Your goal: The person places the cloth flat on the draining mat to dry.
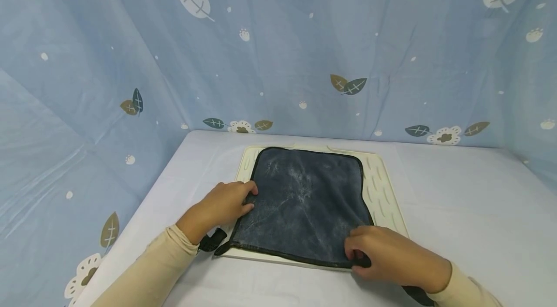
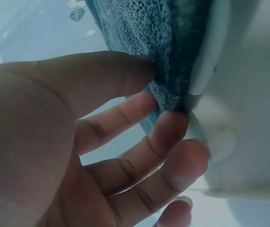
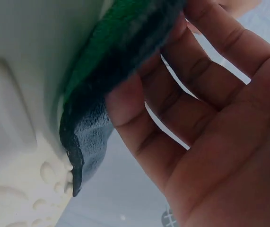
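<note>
Cloth: a dark grey-blue towel [image 1: 306,203] with a black hem lay spread flat on a cream mat [image 1: 385,191], covering most of it; seen from the head camera, the mat's bare ribbed strip showed at the towel's 3 o'clock side.

Left hand: the left hand [image 1: 224,205] sat at the towel's 9 o'clock edge. In the left wrist view its thumb lay over the plush pile [image 2: 172,42] and the fingers [image 2: 170,130] curled beneath the hem, so it pinched the towel's edge against the mat's rim [image 2: 220,142].

Right hand: the right hand [image 1: 391,254] was at the towel's 5 o'clock corner, nearest the person. The right wrist view showed the fingers [image 3: 130,113] bent under the towel's black-hemmed corner [image 3: 85,137], grasping it, with that corner drooping over the mat's edge [image 3: 16,142].

Table: a white table [image 1: 470,210] carried the mat, roughly at its middle.

Backdrop: blue fabric [image 1: 283,41] printed with leaves and flowers stood from 9 o'clock round to 3 o'clock.

Sleeves: both forearms wore cream sleeves [image 1: 152,268], with a dark strap [image 1: 212,239] at the left wrist.
</note>
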`<action>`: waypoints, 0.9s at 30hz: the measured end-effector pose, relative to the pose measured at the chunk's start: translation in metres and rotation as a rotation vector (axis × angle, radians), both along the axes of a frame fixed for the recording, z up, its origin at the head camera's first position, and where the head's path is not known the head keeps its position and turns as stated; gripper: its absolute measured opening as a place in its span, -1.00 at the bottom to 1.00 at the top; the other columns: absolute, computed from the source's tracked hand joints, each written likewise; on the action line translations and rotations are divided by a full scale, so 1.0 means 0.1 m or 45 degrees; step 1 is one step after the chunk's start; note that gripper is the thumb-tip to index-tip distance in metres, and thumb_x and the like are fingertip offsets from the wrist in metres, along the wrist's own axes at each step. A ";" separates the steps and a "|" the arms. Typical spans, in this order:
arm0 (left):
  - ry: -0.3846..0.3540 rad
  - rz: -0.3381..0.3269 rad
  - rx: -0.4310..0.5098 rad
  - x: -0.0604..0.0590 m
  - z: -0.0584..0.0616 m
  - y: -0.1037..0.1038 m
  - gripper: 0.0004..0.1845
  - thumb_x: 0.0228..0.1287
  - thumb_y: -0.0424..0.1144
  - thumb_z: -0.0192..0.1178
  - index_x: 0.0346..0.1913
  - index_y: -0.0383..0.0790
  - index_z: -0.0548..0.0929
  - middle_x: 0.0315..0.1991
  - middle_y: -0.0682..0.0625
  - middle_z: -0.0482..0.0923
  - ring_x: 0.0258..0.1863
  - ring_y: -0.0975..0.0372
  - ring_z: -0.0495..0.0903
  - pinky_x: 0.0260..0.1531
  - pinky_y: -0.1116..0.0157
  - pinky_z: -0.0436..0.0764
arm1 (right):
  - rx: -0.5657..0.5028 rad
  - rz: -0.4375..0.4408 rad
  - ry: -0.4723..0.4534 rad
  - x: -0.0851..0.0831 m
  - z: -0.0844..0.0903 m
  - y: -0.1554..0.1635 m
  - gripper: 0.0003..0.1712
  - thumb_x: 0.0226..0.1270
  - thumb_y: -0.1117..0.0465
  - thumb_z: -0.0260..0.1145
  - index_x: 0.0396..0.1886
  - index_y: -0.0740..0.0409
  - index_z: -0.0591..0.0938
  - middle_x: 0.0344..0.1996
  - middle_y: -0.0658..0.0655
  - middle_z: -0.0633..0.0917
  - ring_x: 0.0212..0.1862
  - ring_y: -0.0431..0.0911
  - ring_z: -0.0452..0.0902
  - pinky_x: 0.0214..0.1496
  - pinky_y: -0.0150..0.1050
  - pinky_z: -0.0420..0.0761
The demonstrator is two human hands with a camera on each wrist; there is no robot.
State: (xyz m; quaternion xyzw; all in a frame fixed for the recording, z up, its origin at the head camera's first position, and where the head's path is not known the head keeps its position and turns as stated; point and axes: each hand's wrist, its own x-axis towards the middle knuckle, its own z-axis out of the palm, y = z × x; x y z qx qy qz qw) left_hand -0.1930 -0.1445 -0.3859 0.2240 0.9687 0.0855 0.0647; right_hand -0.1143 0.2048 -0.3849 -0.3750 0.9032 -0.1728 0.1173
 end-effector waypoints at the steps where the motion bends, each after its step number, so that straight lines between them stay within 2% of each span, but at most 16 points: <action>1: -0.009 0.002 0.005 0.00 0.00 0.00 -0.69 0.32 -0.15 0.35 0.06 -0.09 0.60 -0.41 0.10 0.58 -0.46 0.28 0.50 -0.25 0.11 0.54 | -0.017 0.011 0.005 0.00 0.00 0.00 -0.77 0.14 0.18 0.50 -0.46 -0.22 0.59 -0.50 -0.31 0.43 -0.45 -0.43 0.30 -0.42 -0.45 0.41; 5: -0.057 0.018 0.013 0.02 0.00 0.00 -0.69 0.35 -0.16 0.32 0.09 -0.10 0.57 -0.52 0.10 0.51 -0.56 0.27 0.43 -0.43 0.22 0.45 | -0.051 0.025 -0.006 0.00 -0.01 -0.01 -0.73 0.18 0.26 0.44 -0.51 -0.20 0.56 -0.54 -0.31 0.41 -0.48 -0.44 0.28 -0.44 -0.45 0.39; 9: -0.117 0.043 0.022 0.03 0.02 0.01 -0.69 0.38 -0.16 0.28 0.12 -0.08 0.53 -0.56 0.08 0.51 -0.61 0.24 0.43 -0.51 0.24 0.39 | -0.057 0.032 -0.053 0.00 -0.02 -0.01 -0.72 0.18 0.28 0.43 -0.53 -0.19 0.55 -0.56 -0.30 0.40 -0.50 -0.45 0.27 -0.45 -0.46 0.38; 16: -0.156 0.069 0.031 0.03 0.02 0.01 -0.69 0.39 -0.14 0.27 0.13 -0.04 0.52 -0.53 0.08 0.50 -0.61 0.22 0.44 -0.56 0.25 0.38 | -0.083 0.062 -0.080 0.00 -0.03 0.01 -0.70 0.18 0.29 0.42 -0.54 -0.19 0.54 -0.59 -0.29 0.40 -0.52 -0.46 0.25 -0.48 -0.46 0.37; 19: -0.157 0.070 0.024 0.03 0.02 0.00 -0.68 0.39 -0.13 0.27 0.13 -0.03 0.52 -0.54 0.08 0.49 -0.61 0.22 0.44 -0.55 0.24 0.37 | -0.140 0.066 -0.063 0.00 -0.02 0.04 -0.72 0.29 0.22 0.40 -0.52 -0.23 0.55 -0.59 -0.31 0.41 -0.55 -0.48 0.25 -0.51 -0.47 0.37; 22: -0.161 0.072 0.021 0.02 0.00 0.00 -0.68 0.39 -0.13 0.27 0.13 -0.02 0.52 -0.54 0.09 0.49 -0.61 0.22 0.44 -0.55 0.24 0.38 | -0.171 -0.041 -0.006 -0.07 0.04 0.12 -0.78 0.38 0.15 0.35 -0.47 -0.22 0.60 -0.60 -0.32 0.45 -0.57 -0.48 0.29 -0.53 -0.45 0.39; 27: -0.164 0.071 0.018 0.01 -0.04 0.00 -0.68 0.39 -0.11 0.27 0.13 -0.01 0.51 -0.51 0.10 0.51 -0.58 0.23 0.45 -0.50 0.23 0.40 | -0.092 -0.398 0.119 -0.32 0.15 0.28 -0.89 0.40 0.21 0.30 -0.35 -0.07 0.67 -0.63 -0.22 0.49 -0.60 -0.38 0.29 -0.57 -0.38 0.37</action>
